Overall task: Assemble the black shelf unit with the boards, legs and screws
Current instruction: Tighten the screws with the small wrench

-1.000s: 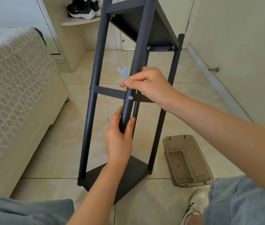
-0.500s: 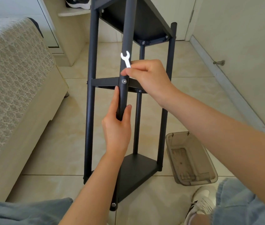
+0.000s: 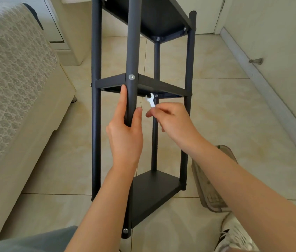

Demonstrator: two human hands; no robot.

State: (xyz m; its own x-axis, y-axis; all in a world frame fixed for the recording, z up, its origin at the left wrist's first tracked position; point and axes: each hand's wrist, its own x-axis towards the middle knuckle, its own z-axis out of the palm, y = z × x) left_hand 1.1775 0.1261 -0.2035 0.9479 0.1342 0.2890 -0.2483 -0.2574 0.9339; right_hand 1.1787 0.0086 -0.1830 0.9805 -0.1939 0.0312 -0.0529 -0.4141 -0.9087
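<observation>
Our right hand (image 3: 172, 122) has come down. Half a second ago it held the wrench (image 3: 150, 100) up by the front leg (image 3: 131, 51), above the middle board (image 3: 161, 86). Now it sits lower, under that board and to the right of the leg. It pinches the little white wrench between thumb and fingers. The open end points up, near a small screw under the board. We cannot tell if the wrench touches that screw.

Our left hand (image 3: 125, 135) has kept its place. It grips the front leg just below the middle board.

The shelf stands on the tiled floor (image 3: 234, 106) right in front of us. It has a top board (image 3: 152, 13), the middle board and a bottom board (image 3: 154, 193), held between four legs. A silver screw (image 3: 131, 77) shines where the front leg meets the middle board.

A bed (image 3: 7, 70) is on the left. A clear bin (image 3: 207, 193) lies on the floor to the right of the shelf, partly hidden behind our right arm. A shoe (image 3: 234, 237) shows at the bottom right.
</observation>
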